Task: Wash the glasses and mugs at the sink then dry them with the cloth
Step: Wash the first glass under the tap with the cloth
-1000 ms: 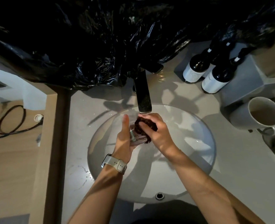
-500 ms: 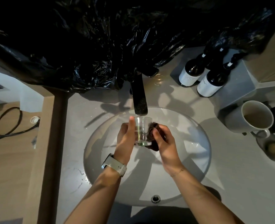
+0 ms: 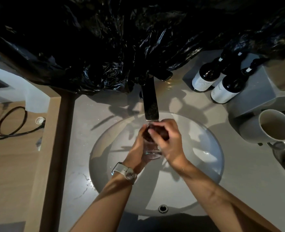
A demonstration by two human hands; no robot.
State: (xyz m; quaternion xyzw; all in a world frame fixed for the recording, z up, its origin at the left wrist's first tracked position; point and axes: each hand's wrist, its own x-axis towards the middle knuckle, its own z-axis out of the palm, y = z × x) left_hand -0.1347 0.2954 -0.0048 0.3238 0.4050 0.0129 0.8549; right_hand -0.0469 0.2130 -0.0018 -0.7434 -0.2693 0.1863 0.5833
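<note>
Both forearms reach forward, converging. Left hand (image 3: 137, 146) wraps the glass (image 3: 151, 150) from its left side, thumb up, watch on wrist. Right hand (image 3: 167, 139) arches over the glass top, fingers curled round a dark scrubber (image 3: 148, 133).

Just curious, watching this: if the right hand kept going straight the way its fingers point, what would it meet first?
Probably the left hand. The right hand points left across the glass, pressing a dark scrubber at its mouth; depth is unclear.

Both hands are hiding most of the glass (image 3: 152, 150); black plastic sheeting (image 3: 121, 39) is covering the faucet's (image 3: 150, 101) base.
</note>
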